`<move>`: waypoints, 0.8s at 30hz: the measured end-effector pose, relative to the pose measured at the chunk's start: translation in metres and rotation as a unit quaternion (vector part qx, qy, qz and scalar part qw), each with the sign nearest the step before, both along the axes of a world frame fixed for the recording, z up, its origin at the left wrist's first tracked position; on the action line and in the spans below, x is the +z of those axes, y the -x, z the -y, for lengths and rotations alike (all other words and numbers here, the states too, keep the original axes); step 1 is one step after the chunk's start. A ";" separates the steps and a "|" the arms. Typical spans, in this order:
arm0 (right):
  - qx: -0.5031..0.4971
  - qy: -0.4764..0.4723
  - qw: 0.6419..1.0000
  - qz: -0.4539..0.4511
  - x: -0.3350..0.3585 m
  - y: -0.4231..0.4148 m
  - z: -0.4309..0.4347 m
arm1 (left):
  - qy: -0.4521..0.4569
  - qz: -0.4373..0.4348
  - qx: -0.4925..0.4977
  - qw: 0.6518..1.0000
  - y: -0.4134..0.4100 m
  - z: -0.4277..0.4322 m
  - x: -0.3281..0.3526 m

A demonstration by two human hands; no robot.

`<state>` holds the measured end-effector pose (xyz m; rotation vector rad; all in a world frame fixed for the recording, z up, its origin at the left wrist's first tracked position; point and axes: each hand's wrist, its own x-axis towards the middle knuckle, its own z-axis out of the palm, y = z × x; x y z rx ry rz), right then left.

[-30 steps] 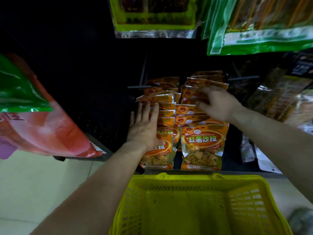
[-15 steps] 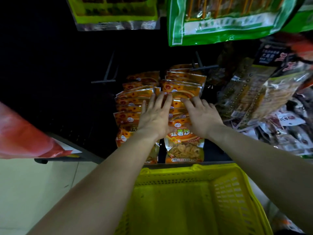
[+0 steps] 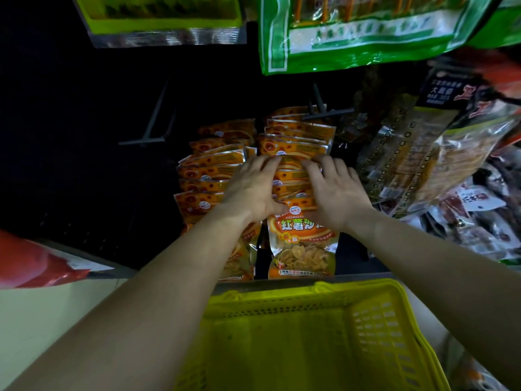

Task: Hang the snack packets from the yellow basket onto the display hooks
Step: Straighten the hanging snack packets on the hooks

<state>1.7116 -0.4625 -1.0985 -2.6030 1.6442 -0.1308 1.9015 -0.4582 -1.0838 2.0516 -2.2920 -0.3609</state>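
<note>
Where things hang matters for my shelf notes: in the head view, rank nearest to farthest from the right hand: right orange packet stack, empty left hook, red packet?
1. Right orange packet stack: under the right hand, touching.
2. Empty left hook: left, past the other orange row.
3. Red packet: far left edge.

Words on a bag
Shiny orange snack packet (image 3: 303,249) above the yellow plastic basket (image 3: 282,299) reads "FOOD" and "红薯沙".

A shop: snack packets (image 3: 303,241) crowd display hooks (image 3: 327,114) above a yellow basket (image 3: 310,334).
</note>
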 end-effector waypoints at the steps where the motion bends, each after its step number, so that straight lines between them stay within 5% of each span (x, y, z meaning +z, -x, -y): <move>1: 0.007 -0.011 1.000 -0.013 0.002 0.000 0.004 | -0.008 0.012 -0.007 1.000 -0.001 0.003 0.001; 14: 0.027 -0.069 0.994 -0.077 -0.006 -0.014 0.050 | -0.059 0.046 -0.045 0.996 0.001 0.023 0.001; 24: 0.035 -0.188 0.981 0.015 0.007 -0.001 0.030 | 0.018 -0.088 -0.037 0.995 -0.005 0.023 0.015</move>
